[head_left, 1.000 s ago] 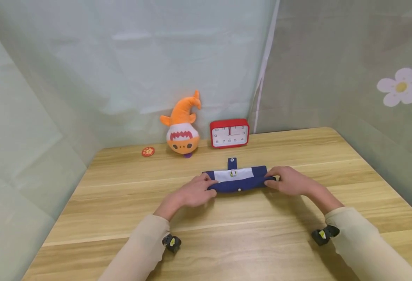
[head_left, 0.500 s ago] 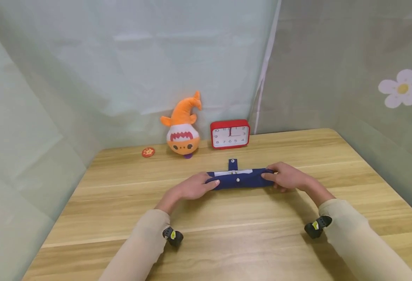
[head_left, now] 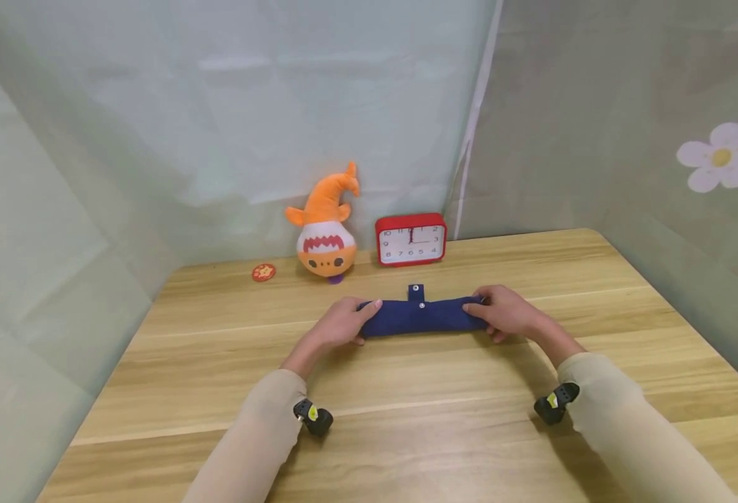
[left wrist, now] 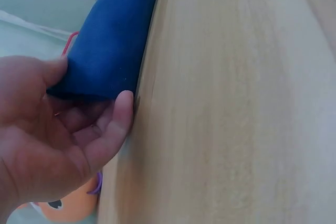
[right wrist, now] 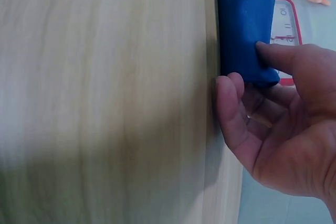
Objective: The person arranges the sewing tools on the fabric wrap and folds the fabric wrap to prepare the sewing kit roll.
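A navy blue cloth roll (head_left: 419, 320) lies across the table, long side facing me. One metal snap shows on its upper edge, and a short strap (head_left: 416, 292) with another snap sticks out behind it. My left hand (head_left: 342, 321) grips the left end, thumb on top; in the left wrist view its other fingers (left wrist: 123, 109) curl by the roll's end and lower side. At the right end my right hand (head_left: 509, 311) holds the cloth with the thumb pressed on it, fingers (right wrist: 228, 100) bent around the end. The inside of the roll is hidden.
Behind the roll, a red alarm clock (head_left: 411, 241) stands near the wooden table's (head_left: 444, 433) back edge. Left of it sits an orange and white plush shark (head_left: 327, 237), with a round red disc (head_left: 263, 272) farther left. Fabric walls (head_left: 319, 91) enclose the back and sides.
The front flap of the navy cloth has been rolled away from me, covering the white inner panel. Both hands have moved slightly forward, thumbs now on top; the front snap now lies near the strap.
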{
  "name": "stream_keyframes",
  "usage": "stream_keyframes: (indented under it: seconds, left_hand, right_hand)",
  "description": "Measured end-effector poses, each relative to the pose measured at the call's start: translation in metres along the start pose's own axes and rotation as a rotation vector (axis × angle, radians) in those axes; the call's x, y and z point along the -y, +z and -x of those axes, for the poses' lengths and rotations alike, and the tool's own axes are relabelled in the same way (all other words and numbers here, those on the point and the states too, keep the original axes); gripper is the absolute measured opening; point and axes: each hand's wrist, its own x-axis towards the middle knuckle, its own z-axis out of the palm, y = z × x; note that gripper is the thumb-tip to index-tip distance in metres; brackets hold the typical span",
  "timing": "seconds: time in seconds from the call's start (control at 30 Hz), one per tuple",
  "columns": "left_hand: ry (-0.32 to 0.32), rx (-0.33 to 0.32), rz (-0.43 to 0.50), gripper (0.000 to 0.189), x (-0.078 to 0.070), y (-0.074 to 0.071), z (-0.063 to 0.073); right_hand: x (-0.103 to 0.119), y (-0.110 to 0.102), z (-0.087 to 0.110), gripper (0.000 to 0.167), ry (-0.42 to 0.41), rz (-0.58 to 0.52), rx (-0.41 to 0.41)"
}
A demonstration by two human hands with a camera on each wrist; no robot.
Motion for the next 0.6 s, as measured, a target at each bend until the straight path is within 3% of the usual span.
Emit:
stream_keyframes:
  seconds: [0.23, 0.4, 0.6]
  left_hand:
    - [-0.011, -0.086, 0.021, 0.047, -0.002, 0.002, -0.004]
    - [-0.07, -0.143, -0.062, 0.045, -0.006, 0.006, -0.01]
    - [-0.116, -0.168, -0.153, 0.041, -0.006, 0.01, -0.02]
  right_hand:
    - [0.001, 0.003, -0.004, 0.037, 0.028, 0.021, -0.058]
    - [0.001, 0.006, -0.009, 0.036, 0.037, 0.031, -0.095]
    - [0.0, 0.01, -0.012, 0.035, 0.061, 0.04, -0.115]
